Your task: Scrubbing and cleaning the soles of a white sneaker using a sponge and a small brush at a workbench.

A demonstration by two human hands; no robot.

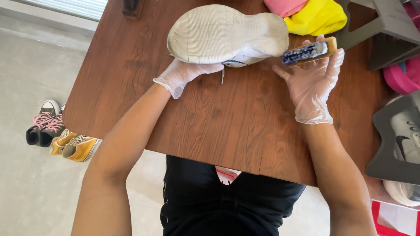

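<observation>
A white sneaker (227, 32) is held sole-up above the brown wooden table (227, 118). My left hand (186, 74), in a clear glove, grips it from underneath, the fingers hidden behind the shoe. My right hand (313, 83), also gloved, holds a wooden brush (308, 51) with dark bristles turned toward me, just right of the sneaker's heel end. A white lace hangs down below the shoe.
Yellow cloth (317, 17) and pink cloth (284, 6) lie at the table's far edge. A grey rack (385, 26) and a grey tray with a white shoe (404, 140) stand at the right. Two pairs of small shoes, dark (43, 126) and yellow (74, 146), sit on the floor at left.
</observation>
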